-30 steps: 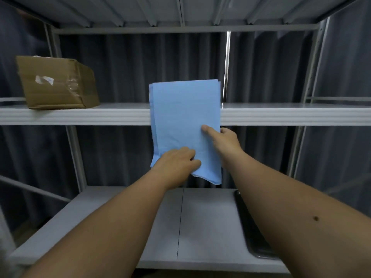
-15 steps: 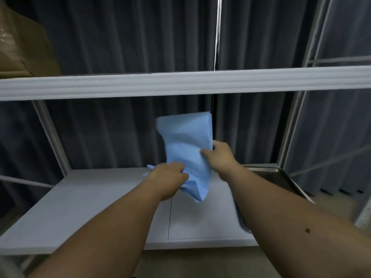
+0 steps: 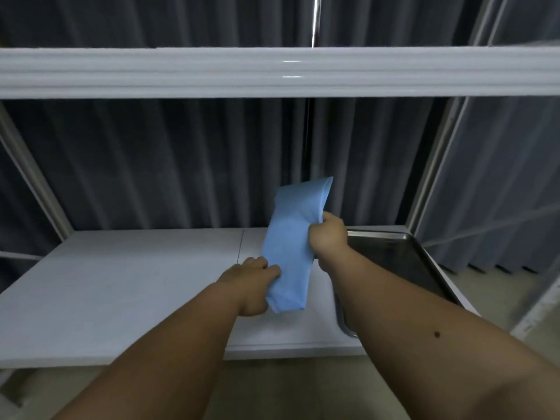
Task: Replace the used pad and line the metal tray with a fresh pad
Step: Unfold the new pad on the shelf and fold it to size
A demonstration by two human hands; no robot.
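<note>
Since half a second ago we have brought the folded light-blue paper pad (image 3: 292, 244) lower and further to the right, and it has gone from a loose, half-open sheet to a narrower, rolled-in bundle held upright between our hands. The view has also tipped down, so the brown box that showed at the upper left is out of sight.

Our right hand (image 3: 328, 237) is closed in a fist round the pad's right edge, a little above its middle, with the thumb wrapped over the front. Our left hand (image 3: 253, 281) grips the lower left corner, its fingers curled onto the blue face and the thumb hidden underneath. The pad stands tilted between the two grips, its top leaning to the right above the right fist, its bottom edge hanging just below the left hand. We cannot tell whether that bottom edge touches the flat white lower shelf board (image 3: 121, 283) beneath it.

Directly beyond and to the right of the right fist lies the shallow rectangular metal tray (image 3: 403, 259) on the same shelf board, its dark bare floor showing; our right forearm crosses its near left corner. Above both grips runs the white front rail of the upper shelf (image 3: 212, 72), and behind everything hangs a dark grey pleated curtain (image 3: 151, 162).
</note>
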